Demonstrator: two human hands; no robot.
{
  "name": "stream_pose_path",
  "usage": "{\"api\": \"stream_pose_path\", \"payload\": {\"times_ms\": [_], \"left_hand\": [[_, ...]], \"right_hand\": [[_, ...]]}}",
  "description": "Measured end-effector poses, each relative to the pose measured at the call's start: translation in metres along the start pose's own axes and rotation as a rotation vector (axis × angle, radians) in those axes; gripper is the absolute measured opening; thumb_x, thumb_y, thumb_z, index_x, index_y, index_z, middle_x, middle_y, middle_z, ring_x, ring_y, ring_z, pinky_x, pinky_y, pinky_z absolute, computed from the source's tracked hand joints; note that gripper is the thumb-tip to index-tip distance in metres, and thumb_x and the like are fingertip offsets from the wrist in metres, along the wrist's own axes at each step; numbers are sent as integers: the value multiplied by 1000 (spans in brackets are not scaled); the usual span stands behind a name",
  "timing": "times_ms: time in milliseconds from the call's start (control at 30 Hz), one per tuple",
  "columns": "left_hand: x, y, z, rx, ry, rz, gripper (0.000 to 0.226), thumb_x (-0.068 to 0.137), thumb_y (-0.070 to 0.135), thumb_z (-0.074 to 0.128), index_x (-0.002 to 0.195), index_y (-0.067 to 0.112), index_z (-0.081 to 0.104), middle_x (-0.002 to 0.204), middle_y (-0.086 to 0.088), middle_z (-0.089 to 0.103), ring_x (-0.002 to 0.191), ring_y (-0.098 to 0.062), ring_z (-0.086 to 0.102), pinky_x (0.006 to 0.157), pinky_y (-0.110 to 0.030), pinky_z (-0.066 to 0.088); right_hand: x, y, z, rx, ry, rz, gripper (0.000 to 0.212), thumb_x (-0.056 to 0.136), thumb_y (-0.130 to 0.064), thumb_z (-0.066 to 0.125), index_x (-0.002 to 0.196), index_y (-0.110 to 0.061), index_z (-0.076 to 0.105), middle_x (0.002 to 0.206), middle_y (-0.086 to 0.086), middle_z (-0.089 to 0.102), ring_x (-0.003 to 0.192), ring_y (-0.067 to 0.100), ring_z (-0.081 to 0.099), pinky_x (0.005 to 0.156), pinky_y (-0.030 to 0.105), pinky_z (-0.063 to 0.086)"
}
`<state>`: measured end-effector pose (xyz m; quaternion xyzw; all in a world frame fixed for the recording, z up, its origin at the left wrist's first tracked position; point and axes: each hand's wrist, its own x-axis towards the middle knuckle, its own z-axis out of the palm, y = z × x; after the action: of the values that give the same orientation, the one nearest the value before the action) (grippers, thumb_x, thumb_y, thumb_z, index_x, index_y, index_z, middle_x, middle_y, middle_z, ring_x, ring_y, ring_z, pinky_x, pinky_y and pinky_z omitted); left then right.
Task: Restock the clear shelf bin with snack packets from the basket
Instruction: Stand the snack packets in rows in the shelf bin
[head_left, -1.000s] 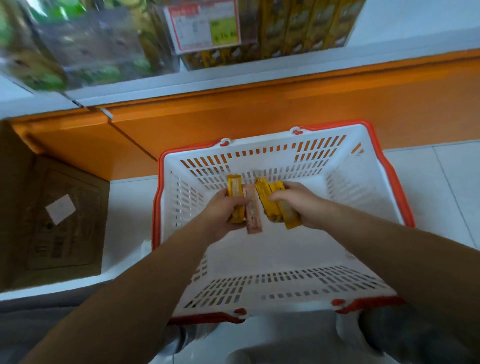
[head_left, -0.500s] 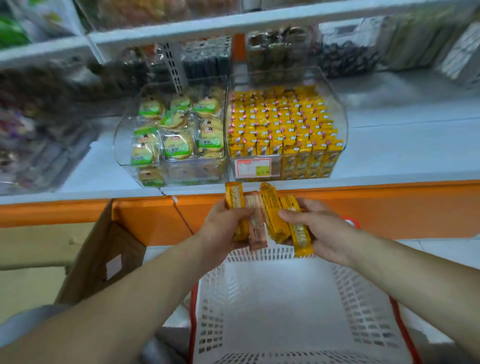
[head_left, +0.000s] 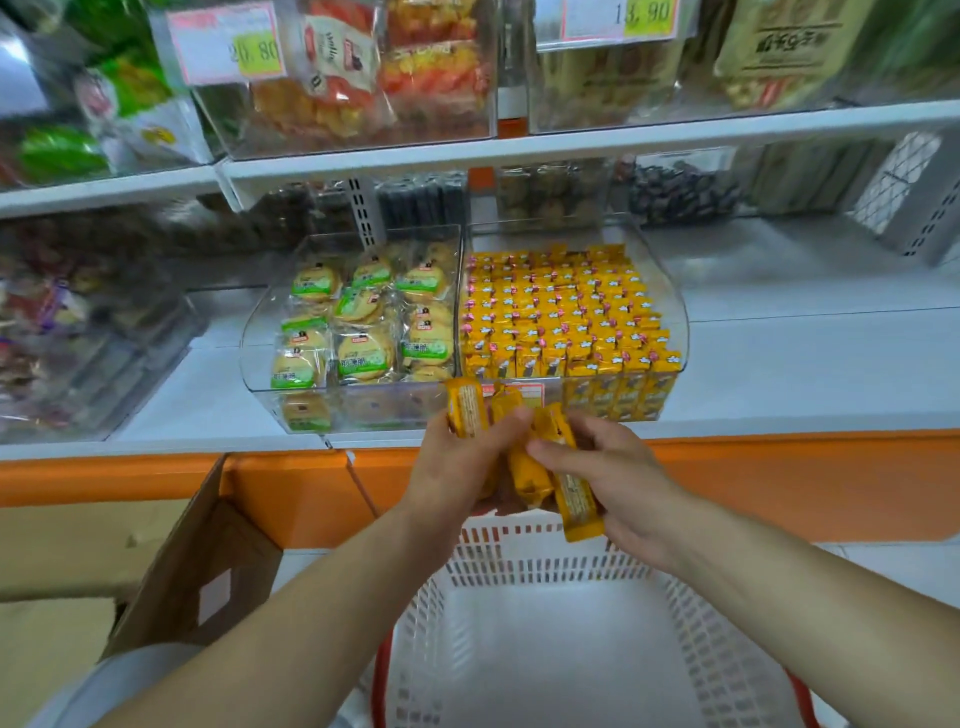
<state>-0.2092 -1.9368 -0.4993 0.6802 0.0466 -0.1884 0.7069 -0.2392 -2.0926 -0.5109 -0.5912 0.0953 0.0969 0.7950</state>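
Packets (head_left: 530, 475) gripped between left hand (head_left: 457, 457) and right hand (head_left: 613, 467), before bin (head_left: 670, 291).

A clear plastic bin (head_left: 258, 358) holding round green-labelled biscuit packets (head_left: 363, 353) sits on the white shelf (head_left: 789, 374). Below left, an open brown cardboard box (head_left: 197, 566) stands by the orange base panel (head_left: 789, 478).

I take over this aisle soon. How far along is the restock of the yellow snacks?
Done: the clear bin looks nearly full with rows of yellow packets, and the basket shows bare floor where visible. In hand: the left hand and right hand hold a bunch of packets just in front of the bin. Left: setting these into it.
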Motion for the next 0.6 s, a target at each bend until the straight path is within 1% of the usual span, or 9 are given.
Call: {"api": "stream_pose_path", "payload": {"times_ms": [67, 167, 267, 333, 433, 533, 600], "left_hand": [[7, 2, 0, 5, 8, -16, 46, 81, 39, 82, 117, 15, 65, 102, -22, 75, 89, -44, 75, 79, -59, 61], [18, 9, -6, 2, -18, 5, 40, 83, 34, 80, 117, 18, 66, 100, -13, 78, 87, -35, 77, 73, -50, 63], [22, 17, -13, 17, 1, 23, 41, 81, 35, 81, 115, 22, 64, 101, -9, 79, 88, -32, 77, 77, -48, 63], [23, 19, -14, 18, -2, 23, 45, 77, 36, 82, 116, 22, 63, 103, -8, 78, 90, -30, 77, 80, -49, 62], [18, 23, -13, 24, -21, 34, 61, 63, 42, 82, 118, 22, 63, 105, -8, 78, 90, -29, 77, 83, -54, 62], [14, 25, -14, 13, -26, 44, 65, 59, 42, 82, 118, 22, 63, 106, -7, 78, 92, -29, 77, 82, -53, 62], [12, 26, -14, 12, -28, 50, 62, 59, 43, 82, 115, 23, 64, 102, -6, 79, 89, -27, 78, 76, -47, 64]], "right_hand": [[5, -4, 0, -3, -25, 14, 47, 69, -26, 80, 114, -17, 71, 106, 11, 76, 96, 30, 74, 81, 46, 60], [14, -14, -8, 12, -5, 47, 47, 69, -31, 78, 113, -17, 72, 104, 12, 76, 91, 29, 74, 71, 44, 60], [21, -25, -19, 41, 46, 62, 46, 74, -39, 72, 115, -18, 71, 102, 11, 76, 80, 24, 73, 63, 40, 58], [24, -29, -23, 76, 39, 61, 46, 78, -42, 69, 118, -20, 69, 100, 11, 75, 73, 23, 72, 56, 36, 56], [26, -32, -23, 103, 26, 76, 52, 80, -48, 66, 123, -19, 65, 96, 9, 75, 64, 20, 68, 48, 29, 51], [26, -33, -21, 155, -15, 99, 63, 75, -52, 71, 122, -11, 67, 84, 4, 70, 55, 16, 60, 40, 26, 43], [24, -35, -21, 132, -44, 70, 64, 70, -46, 78, 119, -7, 67, 77, 2, 67, 53, 14, 58, 39, 24, 43]]}}
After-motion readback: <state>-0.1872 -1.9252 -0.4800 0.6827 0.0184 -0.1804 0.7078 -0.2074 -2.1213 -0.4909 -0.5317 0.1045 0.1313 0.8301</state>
